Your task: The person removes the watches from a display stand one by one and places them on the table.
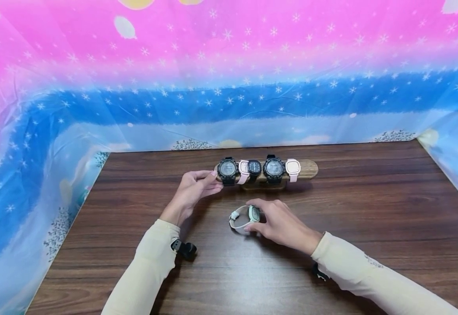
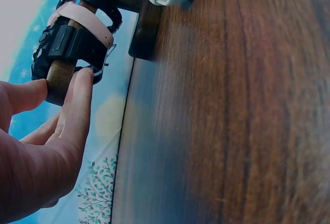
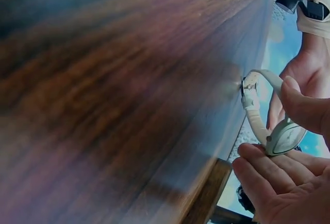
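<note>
My left hand [image 1: 192, 189] grips the left end of a wooden watch stand [image 1: 309, 169], its thumb and fingers on opposite sides of the bar. Along the bar, from left to right, sit a chunky black watch [image 1: 227, 168], a pink watch [image 1: 243, 168], a small black square watch [image 1: 254, 167], another chunky black watch [image 1: 274, 168] and a second pink watch [image 1: 293, 167]. In front of the stand, my right hand [image 1: 284, 222] holds a pale green-white watch [image 1: 254, 213] between thumb and fingers. Its strap is buckled into a loop, seen in the right wrist view.
The stand's base [image 1: 263, 185] rests on a dark wood-grain table [image 1: 213, 271]. Behind and beside the table hangs a pink and blue snowflake-patterned cloth [image 1: 229, 100]. Black wrist cameras are strapped over both cream sleeves [image 1: 146, 258].
</note>
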Available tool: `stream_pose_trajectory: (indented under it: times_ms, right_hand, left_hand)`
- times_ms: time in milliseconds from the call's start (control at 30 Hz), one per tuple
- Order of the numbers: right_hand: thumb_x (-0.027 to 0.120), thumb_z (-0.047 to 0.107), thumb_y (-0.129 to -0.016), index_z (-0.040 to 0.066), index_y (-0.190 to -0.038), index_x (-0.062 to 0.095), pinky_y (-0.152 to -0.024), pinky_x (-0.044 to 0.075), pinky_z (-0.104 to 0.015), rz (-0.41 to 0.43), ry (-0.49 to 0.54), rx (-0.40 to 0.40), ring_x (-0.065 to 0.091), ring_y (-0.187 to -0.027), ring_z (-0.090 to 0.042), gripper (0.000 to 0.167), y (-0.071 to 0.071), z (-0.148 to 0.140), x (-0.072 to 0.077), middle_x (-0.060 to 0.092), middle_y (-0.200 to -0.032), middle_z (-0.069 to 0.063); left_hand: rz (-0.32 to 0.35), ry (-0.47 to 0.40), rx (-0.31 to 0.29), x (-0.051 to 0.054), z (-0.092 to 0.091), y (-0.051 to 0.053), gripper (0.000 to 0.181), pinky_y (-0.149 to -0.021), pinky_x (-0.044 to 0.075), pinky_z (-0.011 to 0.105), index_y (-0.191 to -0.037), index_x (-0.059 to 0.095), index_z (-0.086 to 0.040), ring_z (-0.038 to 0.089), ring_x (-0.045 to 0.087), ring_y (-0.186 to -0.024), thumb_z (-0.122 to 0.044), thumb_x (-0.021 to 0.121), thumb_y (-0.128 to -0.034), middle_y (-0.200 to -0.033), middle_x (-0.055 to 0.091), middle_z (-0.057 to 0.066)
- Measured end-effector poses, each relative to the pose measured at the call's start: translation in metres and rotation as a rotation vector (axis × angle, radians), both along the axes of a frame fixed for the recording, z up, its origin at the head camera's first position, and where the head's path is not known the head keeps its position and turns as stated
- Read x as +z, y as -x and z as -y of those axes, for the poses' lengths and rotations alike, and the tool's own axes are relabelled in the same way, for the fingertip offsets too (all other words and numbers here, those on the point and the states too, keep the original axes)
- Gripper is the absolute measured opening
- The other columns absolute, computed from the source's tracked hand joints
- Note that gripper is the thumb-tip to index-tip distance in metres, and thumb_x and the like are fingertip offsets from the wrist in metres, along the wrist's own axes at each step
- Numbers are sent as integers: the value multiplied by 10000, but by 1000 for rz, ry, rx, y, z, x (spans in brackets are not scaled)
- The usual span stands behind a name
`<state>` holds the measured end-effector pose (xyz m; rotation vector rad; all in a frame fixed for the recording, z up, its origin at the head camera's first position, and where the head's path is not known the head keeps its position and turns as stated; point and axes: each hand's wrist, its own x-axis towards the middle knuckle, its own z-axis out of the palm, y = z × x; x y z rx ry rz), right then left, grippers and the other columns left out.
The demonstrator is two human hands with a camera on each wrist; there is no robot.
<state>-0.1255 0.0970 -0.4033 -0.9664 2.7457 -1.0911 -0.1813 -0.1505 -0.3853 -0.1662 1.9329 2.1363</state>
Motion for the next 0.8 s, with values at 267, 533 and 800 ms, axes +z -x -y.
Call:
stream_pose_trajectory:
  times_ms: [267,533,800]
  right_hand:
    - [886,246,-797,1,-1226,686,-517,441,-223,-22,-52,-40,439,-572,-34,533,3,4,1,603,-756,69]
    - [908,221,-764,-4,-1204,713,-630,535,-297,-66,-97,-67,580,-754,-116,531,5,9,-1,727,-1028,-58]
    - [930,219,-721,28,-1145,743,-565,496,-279,-51,-147,-77,529,-674,-101,501,7,12,-3,707,-973,-36]
  left_hand:
    - [0,5,3,-1,1,1,392,-905,598,351,-1355,522,140,278,736,-946,-90,576,-1043,-965,720,175]
    - [2,13,2,-2,1,2,391,-885,605,329,-1359,525,128,286,734,-957,-93,581,-1041,-976,718,177]
    - [0,13,2,0,1,0,391,-873,609,316,-1353,528,136,224,740,-890,-98,578,-1044,-1012,710,221]
